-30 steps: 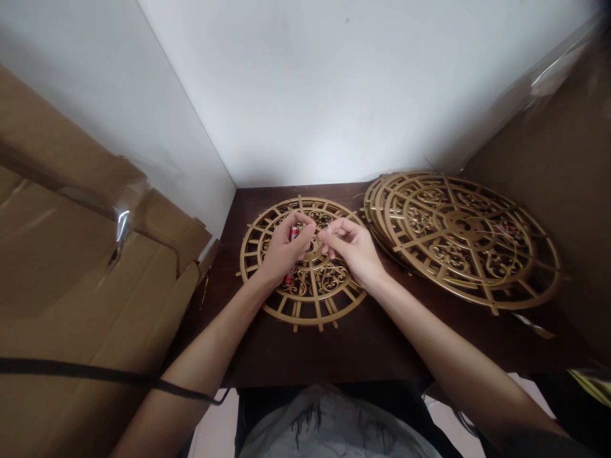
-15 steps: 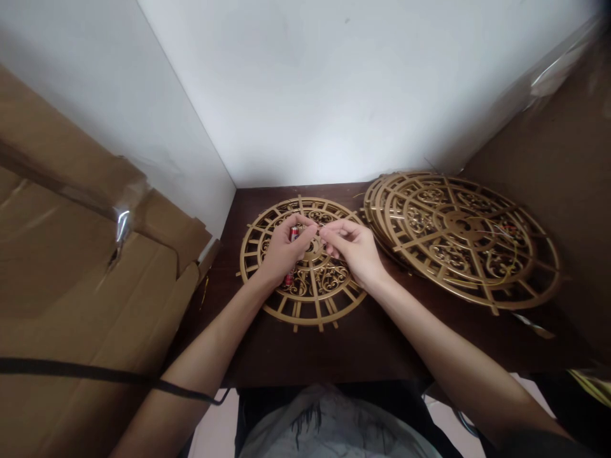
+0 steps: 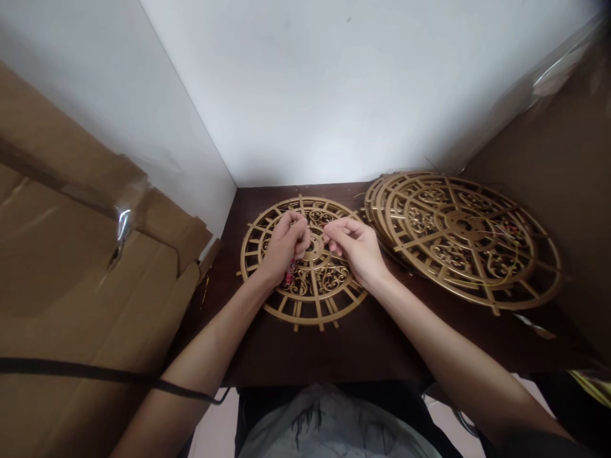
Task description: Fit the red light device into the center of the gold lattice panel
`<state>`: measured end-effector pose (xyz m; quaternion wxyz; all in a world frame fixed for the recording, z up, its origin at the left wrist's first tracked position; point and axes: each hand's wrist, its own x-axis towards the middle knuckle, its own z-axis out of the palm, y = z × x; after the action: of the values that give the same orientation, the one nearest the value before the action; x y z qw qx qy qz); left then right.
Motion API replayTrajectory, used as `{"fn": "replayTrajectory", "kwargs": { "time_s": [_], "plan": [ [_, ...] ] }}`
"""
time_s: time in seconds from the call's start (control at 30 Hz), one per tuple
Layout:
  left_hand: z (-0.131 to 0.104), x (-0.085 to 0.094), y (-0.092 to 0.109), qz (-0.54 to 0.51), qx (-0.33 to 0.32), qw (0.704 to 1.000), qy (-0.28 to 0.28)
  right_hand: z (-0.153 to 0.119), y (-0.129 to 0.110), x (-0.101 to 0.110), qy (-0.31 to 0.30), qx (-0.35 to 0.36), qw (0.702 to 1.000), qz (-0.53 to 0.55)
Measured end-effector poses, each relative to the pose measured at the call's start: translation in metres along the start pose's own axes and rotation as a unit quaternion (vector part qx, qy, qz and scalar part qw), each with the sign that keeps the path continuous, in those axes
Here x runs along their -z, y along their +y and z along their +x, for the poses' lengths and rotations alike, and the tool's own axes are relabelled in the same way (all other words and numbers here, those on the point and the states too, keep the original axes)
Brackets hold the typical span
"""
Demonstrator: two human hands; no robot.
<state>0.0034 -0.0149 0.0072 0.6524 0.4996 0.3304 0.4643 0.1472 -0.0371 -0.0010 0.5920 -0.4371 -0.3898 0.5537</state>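
well, this is fine fingertip work, and it probably goes best with both wrists low and steady over the gold openwork disc (image 3: 319, 322), which lies flat on the desk (image 3: 334, 356) and can serve as a rest. the right hand (image 3: 360, 251) has thumb and forefinger pressed together just above the disc; anything between them is too small to tell. a light, even pinch seems right there, as a hard tug could bend or snap something thin. the left hand (image 3: 281, 248) is curled in close beside it, its fingers folded toward the palm — i cannot tell what they grip. a red-marked piece (image 3: 289, 277) shows below that hand, over the disc's left part; it seems wise to keep it from sliding or catching in the scrollwork. the stack of similar discs (image 3: 475, 236) sits to the right, best left unbumped by the right forearm.

compared with the earlier frame, the left fingers are more curled and now cover the red piece's upper end, while the fingertips of the two hands are a little farther apart — the disc looks unmoved.
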Motion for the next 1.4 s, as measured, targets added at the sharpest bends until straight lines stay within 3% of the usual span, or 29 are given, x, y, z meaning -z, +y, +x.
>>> {"fn": "replayTrajectory", "kwargs": {
  "time_s": [0.13, 0.27, 0.57, 0.8, 1.4],
  "plan": [
    [0.001, 0.0, 0.002, -0.105, 0.028, 0.994, -0.027, 0.0, -0.001, 0.001, 0.002, 0.0, 1.0, 0.005],
    [0.001, -0.001, 0.002, -0.141, 0.049, 0.988, -0.035, 0.0, -0.001, 0.0, 0.001, -0.001, 1.0, 0.003],
    [0.001, 0.001, -0.007, -0.039, -0.001, 0.998, -0.056, 0.001, -0.001, -0.001, 0.002, 0.001, 1.0, 0.014],
    [-0.002, -0.001, -0.005, 0.021, 0.006, 0.995, -0.099, 0.001, 0.002, 0.0, 0.005, 0.021, 1.0, 0.004],
    [-0.005, -0.002, -0.003, 0.042, 0.023, 0.993, -0.106, -0.002, 0.002, -0.001, 0.001, 0.017, 1.0, -0.02]
  ]
}}
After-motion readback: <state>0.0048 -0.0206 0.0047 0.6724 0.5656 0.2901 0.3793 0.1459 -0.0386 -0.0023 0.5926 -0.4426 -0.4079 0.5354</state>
